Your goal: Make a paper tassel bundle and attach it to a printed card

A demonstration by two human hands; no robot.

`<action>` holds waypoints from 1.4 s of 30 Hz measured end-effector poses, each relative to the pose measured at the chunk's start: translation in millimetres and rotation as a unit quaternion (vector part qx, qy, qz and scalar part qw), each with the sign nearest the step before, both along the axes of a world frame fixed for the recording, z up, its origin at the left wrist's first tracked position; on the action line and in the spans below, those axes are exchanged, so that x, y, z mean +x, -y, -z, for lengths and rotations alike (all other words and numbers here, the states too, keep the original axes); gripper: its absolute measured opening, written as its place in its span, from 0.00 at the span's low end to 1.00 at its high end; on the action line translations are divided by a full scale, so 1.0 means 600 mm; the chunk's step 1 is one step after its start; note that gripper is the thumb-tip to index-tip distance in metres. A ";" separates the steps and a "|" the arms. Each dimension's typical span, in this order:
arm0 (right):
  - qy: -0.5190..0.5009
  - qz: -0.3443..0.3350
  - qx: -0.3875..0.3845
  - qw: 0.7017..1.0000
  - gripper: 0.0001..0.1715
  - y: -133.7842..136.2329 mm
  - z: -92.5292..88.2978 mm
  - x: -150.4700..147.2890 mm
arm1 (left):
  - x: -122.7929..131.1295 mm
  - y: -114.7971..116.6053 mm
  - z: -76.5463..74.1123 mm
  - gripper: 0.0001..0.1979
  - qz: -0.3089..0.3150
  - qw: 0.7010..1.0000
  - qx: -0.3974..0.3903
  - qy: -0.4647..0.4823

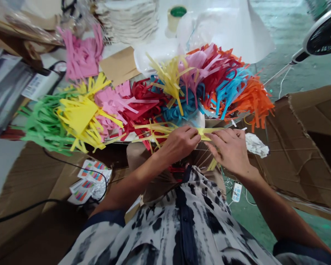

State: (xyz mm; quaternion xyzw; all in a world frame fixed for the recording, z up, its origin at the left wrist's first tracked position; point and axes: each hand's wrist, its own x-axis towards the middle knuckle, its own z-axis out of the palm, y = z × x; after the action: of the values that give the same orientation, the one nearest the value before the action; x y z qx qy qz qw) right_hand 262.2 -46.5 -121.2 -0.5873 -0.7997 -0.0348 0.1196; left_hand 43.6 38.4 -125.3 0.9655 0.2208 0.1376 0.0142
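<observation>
A bundle of pale yellow fringed paper (203,132) stretches between my two hands at the table's near edge. My left hand (183,141) pinches it from the left, and its loose strips trail out past that hand. My right hand (228,149) is closed on the other end, with a few strips hanging below it. The fingertips of both hands nearly meet at the bundle's middle. Just beyond lie fringed paper bunches: blue (179,106), red (143,108), pale yellow (168,75) and orange (255,99).
On the left are green fringe (45,123), bright yellow fringe (81,114) and pink fringe (84,51). A tape roll (175,18) stands at the back. Cardboard boxes (314,132) flank the seat, and a fan (325,33) is at upper right. A black cable (24,211) crosses the lower left.
</observation>
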 end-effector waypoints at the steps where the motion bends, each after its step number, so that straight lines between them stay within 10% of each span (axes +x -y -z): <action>1: 0.001 0.001 0.000 1.000 0.17 0.000 0.000 0.002 | -0.003 0.000 0.000 0.10 0.005 1.000 0.001 -0.001; 21: -0.040 0.088 -0.125 0.987 0.22 -0.035 -0.010 0.033 | -0.036 0.024 0.001 0.06 -0.198 0.969 -0.115 0.096; 32: -0.012 0.103 -0.150 0.983 0.29 -0.053 -0.014 0.029 | -0.034 0.020 0.002 0.04 -0.196 0.968 -0.126 0.096; 42: 0.004 0.002 0.078 0.997 0.11 -0.013 0.000 -0.002 | -0.019 0.042 0.002 0.12 -0.051 0.995 0.053 0.060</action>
State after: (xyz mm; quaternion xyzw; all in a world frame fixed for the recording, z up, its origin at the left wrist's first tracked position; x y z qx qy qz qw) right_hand 261.1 -38.8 -121.0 -0.5774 -0.7940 -0.0996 0.1618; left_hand 31.9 13.0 -126.6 0.9424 0.2608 0.2072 -0.0309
